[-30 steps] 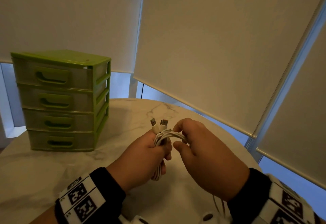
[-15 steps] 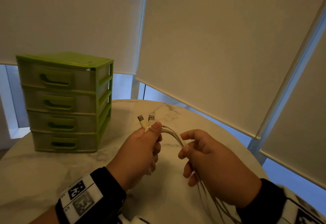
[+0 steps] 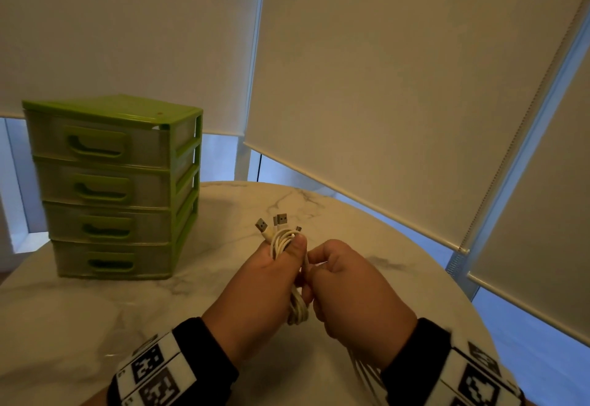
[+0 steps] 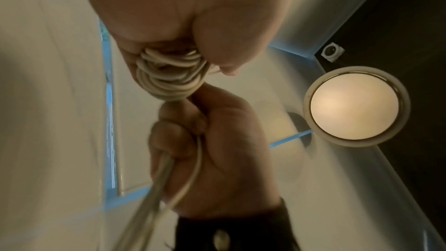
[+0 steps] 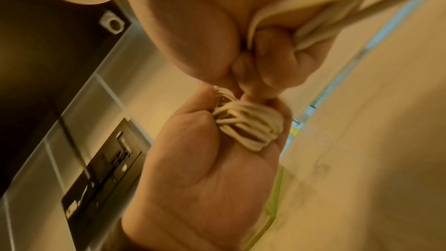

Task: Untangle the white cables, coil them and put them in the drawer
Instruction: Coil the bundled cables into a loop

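My left hand grips a coil of white cables above the table, thumb pressed over the top loops. Several USB plugs stick up out of the fist. The coil's lower loops hang below that hand. My right hand sits close beside it, fingers curled round the loose strands that trail down toward me. In the left wrist view the coil bulges between thumb and palm; in the right wrist view the loops lie across the left palm. The green drawer unit stands at the left, all drawers closed.
The round marble table stretches under both hands, its far edge near lowered white roller blinds. The drawer unit occupies the table's back left.
My right hand has come back in beside the left one, laying another loop onto the coil. The left thumb now clamps the loops, and more plug ends show above the fist.
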`<action>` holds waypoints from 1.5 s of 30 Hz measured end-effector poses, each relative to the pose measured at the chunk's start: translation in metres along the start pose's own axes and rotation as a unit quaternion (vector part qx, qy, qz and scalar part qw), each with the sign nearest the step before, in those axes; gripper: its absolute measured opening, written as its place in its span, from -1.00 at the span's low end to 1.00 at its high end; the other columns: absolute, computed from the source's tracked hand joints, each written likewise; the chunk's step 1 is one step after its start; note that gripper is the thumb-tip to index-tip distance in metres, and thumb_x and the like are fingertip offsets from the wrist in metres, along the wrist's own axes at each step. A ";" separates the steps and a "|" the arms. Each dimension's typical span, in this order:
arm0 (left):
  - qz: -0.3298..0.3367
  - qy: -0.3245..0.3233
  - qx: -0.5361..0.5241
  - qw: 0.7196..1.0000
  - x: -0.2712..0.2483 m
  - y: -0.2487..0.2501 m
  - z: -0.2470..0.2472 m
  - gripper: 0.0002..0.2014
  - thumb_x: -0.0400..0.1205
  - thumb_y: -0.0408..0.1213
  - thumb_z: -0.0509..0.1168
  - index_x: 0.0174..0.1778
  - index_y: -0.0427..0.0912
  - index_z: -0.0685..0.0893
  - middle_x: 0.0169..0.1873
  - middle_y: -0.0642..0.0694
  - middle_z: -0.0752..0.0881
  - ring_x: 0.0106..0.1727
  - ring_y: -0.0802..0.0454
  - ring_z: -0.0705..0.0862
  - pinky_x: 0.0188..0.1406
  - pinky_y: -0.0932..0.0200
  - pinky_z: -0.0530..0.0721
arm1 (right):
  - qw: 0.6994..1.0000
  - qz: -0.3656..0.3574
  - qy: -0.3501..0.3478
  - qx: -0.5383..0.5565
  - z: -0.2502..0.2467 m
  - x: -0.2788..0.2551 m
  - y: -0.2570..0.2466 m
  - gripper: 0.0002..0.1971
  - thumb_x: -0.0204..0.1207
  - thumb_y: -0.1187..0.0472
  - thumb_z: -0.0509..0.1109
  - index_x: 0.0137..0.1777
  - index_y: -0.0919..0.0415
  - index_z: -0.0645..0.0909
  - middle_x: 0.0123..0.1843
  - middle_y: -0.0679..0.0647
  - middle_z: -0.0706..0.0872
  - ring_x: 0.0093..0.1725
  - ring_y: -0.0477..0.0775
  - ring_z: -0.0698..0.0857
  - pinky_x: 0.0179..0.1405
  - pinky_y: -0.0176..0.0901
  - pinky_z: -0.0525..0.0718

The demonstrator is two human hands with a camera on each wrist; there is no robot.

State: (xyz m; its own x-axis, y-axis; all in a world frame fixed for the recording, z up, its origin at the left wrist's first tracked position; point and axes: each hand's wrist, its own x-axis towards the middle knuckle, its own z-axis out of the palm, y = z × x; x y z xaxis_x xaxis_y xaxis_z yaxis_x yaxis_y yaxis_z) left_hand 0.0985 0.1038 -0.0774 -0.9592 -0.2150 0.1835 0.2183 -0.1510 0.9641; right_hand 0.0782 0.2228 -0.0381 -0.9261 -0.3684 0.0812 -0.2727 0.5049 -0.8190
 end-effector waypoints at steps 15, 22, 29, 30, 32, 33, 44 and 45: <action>-0.007 0.100 -0.371 0.923 0.023 0.022 -0.021 -0.66 0.77 -0.10 0.11 -0.34 -0.08 0.41 -0.51 0.02 0.38 -0.62 0.15 0.34 -0.59 0.25 0.49 | 0.964 0.084 -0.202 0.153 -0.015 -0.039 0.018 -0.69 0.42 0.33 0.49 0.13 0.20 0.54 -0.23 0.22 0.76 -0.44 0.15 0.68 -0.38 -0.12 0.57; -0.020 0.063 -0.362 0.930 0.023 0.018 -0.022 -0.70 0.75 -0.18 0.16 -0.34 -0.08 0.42 -0.49 0.01 0.35 -0.60 0.16 0.28 -0.56 0.27 0.27 | 0.959 -0.068 -0.123 -0.246 -0.008 -0.048 0.018 -0.59 0.64 -0.14 0.14 0.45 -0.49 0.22 0.33 -0.13 0.60 0.30 -0.10 0.61 0.29 -0.14 0.56; 0.036 0.118 -0.111 0.986 0.019 0.004 -0.018 -0.70 0.62 0.01 0.34 -0.27 -0.09 0.47 -0.52 -0.02 0.42 -0.55 0.04 0.38 -0.54 0.06 0.45 | 0.865 -0.054 -0.194 -0.459 0.008 -0.050 0.002 -0.42 0.71 0.06 0.06 0.67 -0.25 -0.01 0.46 0.11 0.53 0.41 0.21 0.58 0.38 0.09 0.52; 0.062 0.104 -0.015 0.993 0.018 0.000 -0.019 -0.73 0.57 0.04 0.38 -0.26 -0.02 0.51 -0.51 0.02 0.48 -0.50 0.01 0.46 -0.42 -0.06 0.53 | 0.860 -0.060 -0.197 -0.467 0.005 -0.049 -0.001 -0.47 0.71 0.07 0.09 0.65 -0.21 0.12 0.44 0.11 0.54 0.41 0.21 0.59 0.33 0.05 0.53; 0.107 0.064 0.109 0.986 0.014 -0.004 -0.014 -0.83 0.54 0.02 0.40 -0.21 0.10 0.55 -0.46 0.17 0.59 -0.36 0.06 0.59 -0.13 -0.16 0.63 | 0.856 -0.073 -0.200 -0.470 -0.004 -0.047 -0.012 -0.59 0.72 0.09 0.14 0.56 -0.09 0.36 0.40 0.13 0.56 0.39 0.20 0.59 0.13 -0.06 0.47; 0.115 0.045 0.128 0.984 0.012 -0.007 -0.010 -0.84 0.54 0.01 0.40 -0.15 0.09 0.55 -0.43 0.22 0.63 -0.31 0.13 0.61 -0.04 -0.14 0.65 | 0.862 -0.082 -0.199 -0.459 -0.008 -0.047 -0.019 -0.62 0.72 0.10 0.17 0.52 -0.04 0.43 0.38 0.14 0.57 0.38 0.19 0.59 0.06 -0.09 0.42; 0.133 -0.103 0.074 0.983 -0.012 -0.006 0.014 -0.43 0.66 0.33 -0.04 -0.13 -0.09 0.63 -0.23 -0.11 0.70 -0.13 -0.02 0.68 0.07 -0.01 0.66 | 0.979 -0.128 0.027 -0.159 -0.022 -0.051 -0.014 -0.74 0.49 0.20 0.44 -0.21 -0.09 0.39 -0.27 -0.31 0.65 -0.24 -0.26 0.60 -0.31 -0.39 0.54; 0.126 -0.109 0.072 0.983 -0.012 -0.007 0.014 -0.43 0.64 0.35 0.00 -0.07 -0.08 0.65 -0.17 -0.23 0.72 -0.08 -0.17 0.70 0.10 -0.11 0.68 | 0.984 -0.114 0.033 -0.132 -0.023 -0.050 -0.012 -0.74 0.46 0.22 0.45 -0.21 -0.07 0.40 -0.31 -0.15 0.65 -0.30 -0.15 0.60 -0.35 -0.33 0.56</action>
State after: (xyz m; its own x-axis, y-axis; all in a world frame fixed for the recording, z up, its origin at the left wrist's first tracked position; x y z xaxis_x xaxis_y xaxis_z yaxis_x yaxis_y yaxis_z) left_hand 0.1061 0.1214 -0.0836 -0.8973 -0.0135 0.4412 0.4409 0.0220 0.8973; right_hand 0.1220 0.2530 -0.0191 -0.8461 -0.4477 0.2894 -0.5247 0.6032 -0.6007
